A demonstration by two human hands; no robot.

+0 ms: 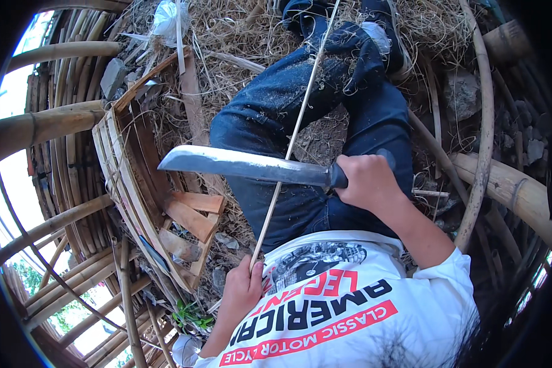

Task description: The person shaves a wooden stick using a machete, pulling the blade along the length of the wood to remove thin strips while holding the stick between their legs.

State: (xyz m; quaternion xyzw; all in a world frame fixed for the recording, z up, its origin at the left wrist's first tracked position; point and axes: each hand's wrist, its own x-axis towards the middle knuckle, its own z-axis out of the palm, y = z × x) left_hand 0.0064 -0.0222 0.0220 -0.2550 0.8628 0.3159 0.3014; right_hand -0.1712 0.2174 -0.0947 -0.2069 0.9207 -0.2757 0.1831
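Note:
My right hand (pixel 369 181) is closed round the dark handle of a machete (pixel 245 165). Its broad blade points left across my lap, edge and tip bright, the rest dark grey. My left hand (pixel 241 288), low and left beside my shirt, pinches a long thin bamboo strip (pixel 297 126). From there the strip slants up and right over my jeans (pixel 260 110) and beyond the top of the view. The blade crosses the strip near its middle; whether they touch, I cannot tell. Fine shavings cling to the jeans.
Curly bamboo shavings (pixel 245 37) cover the ground ahead. A slatted wooden crate (pixel 113 159) lies on my left, wood blocks (pixel 193 218) beside it. Thick bamboo poles (pixel 49 126) form a frame at the left. More poles (pixel 503 184) and stones (pixel 463 95) are at the right.

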